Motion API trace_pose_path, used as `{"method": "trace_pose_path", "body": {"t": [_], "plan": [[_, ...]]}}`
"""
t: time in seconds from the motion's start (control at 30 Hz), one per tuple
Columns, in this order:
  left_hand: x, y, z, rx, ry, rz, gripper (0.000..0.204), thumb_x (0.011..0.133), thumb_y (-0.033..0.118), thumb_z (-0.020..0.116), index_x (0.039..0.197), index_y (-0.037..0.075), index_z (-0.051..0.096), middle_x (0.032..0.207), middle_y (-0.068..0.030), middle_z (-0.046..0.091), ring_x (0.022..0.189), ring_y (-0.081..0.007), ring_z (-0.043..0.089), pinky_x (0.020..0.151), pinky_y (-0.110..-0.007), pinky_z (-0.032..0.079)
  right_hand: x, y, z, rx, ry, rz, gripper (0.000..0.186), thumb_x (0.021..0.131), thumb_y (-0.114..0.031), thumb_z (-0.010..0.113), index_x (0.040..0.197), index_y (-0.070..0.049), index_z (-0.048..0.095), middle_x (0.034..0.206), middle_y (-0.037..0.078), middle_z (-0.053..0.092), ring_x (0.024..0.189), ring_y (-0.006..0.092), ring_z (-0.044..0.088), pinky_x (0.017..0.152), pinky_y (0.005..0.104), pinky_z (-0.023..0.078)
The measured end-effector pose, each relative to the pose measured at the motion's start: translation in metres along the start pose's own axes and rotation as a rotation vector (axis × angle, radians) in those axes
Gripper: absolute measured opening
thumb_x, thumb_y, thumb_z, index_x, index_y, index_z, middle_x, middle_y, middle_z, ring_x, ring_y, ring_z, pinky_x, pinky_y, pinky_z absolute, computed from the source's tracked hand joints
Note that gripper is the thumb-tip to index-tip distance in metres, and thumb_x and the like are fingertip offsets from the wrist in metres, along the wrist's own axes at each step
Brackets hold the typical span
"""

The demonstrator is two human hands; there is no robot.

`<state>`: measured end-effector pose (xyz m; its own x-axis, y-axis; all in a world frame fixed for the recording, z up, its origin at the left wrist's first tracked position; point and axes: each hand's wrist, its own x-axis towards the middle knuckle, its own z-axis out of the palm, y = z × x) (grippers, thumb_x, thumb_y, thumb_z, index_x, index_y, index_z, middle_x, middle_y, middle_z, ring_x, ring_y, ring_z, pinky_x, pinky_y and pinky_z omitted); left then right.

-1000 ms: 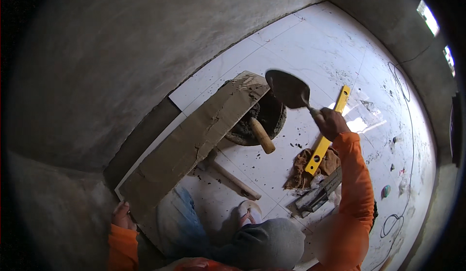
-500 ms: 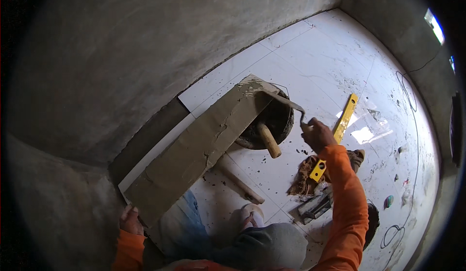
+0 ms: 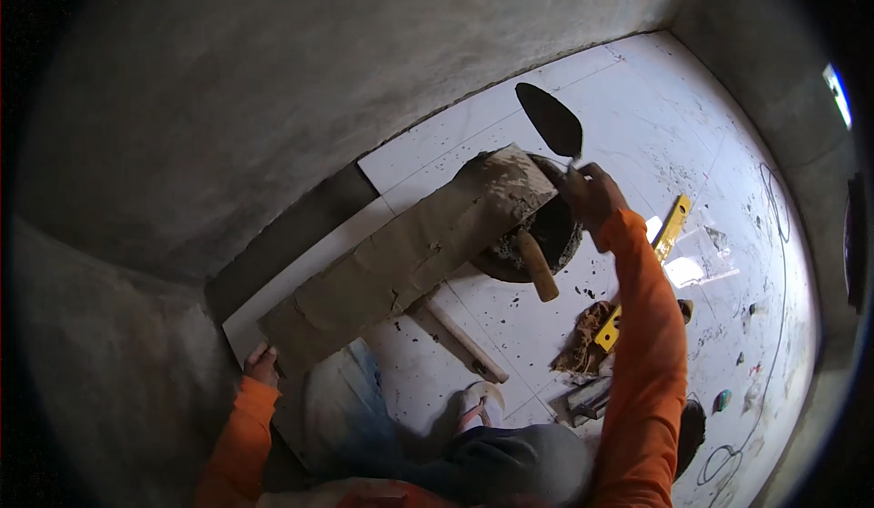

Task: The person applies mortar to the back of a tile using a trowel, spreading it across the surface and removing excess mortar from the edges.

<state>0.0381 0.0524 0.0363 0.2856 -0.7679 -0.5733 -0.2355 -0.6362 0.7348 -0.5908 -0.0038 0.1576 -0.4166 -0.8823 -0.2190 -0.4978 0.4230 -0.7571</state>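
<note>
A long tile strip [image 3: 410, 248], its upper face coated with grey mortar, slants from my left side to the far middle. My left hand [image 3: 261, 365] grips its near corner, fingers curled over the edge. At the far end the mortar is thin and a pale patch shows. My right hand [image 3: 594, 198] is closed round the handle of a pointed trowel [image 3: 550, 122], whose blade is raised above and beyond that end. Partly under the strip stands a dark bucket [image 3: 566, 244] of mortar, with a wooden handle [image 3: 537, 267] sticking out of it.
White tiles [image 3: 583, 98] cover the floor; a bare grey strip [image 3: 291, 226] runs along the left wall. A wooden-handled tool [image 3: 467, 340] lies near my foot. To the right are a brown rag [image 3: 578, 340], a yellow level [image 3: 672, 228], a metal tool [image 3: 590, 401] and a loose cable [image 3: 774, 203].
The trowel has come off the strip's far end and swung up, its blade now pointing away from me. More pale surface shows there. My left hand keeps its hold on the near corner.
</note>
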Motion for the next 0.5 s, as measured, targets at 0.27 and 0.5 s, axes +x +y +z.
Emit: {"method": "trace_pose_path", "body": {"t": [0.27, 0.5], "plan": [[0.01, -0.032, 0.004, -0.228, -0.117, 0.144, 0.037, 0.083, 0.035, 0.063, 0.103, 0.004, 0.054, 0.068, 0.0049, 0.048, 0.041, -0.0016, 0.035, 0.036, -0.019, 0.025, -0.106, 0.007, 0.04, -0.486, -0.117, -0.551, 0.021, 0.083, -0.011, 0.054, 0.101, 0.0, 0.054, 0.096, 0.017, 0.056, 0.086, 0.0327, 0.059, 0.074, 0.0387, 0.05], [0.019, -0.03, 0.003, -0.293, -0.168, 0.242, 0.035, 0.08, 0.033, 0.067, 0.093, 0.004, 0.053, 0.063, 0.0069, 0.04, 0.04, -0.0015, 0.03, 0.034, -0.02, 0.023, -0.086, -0.012, 0.072, -0.446, -0.259, -0.461, 0.017, 0.085, -0.015, 0.052, 0.098, -0.004, 0.054, 0.079, 0.015, 0.057, 0.075, 0.0312, 0.06, 0.066, 0.0373, 0.049]]}}
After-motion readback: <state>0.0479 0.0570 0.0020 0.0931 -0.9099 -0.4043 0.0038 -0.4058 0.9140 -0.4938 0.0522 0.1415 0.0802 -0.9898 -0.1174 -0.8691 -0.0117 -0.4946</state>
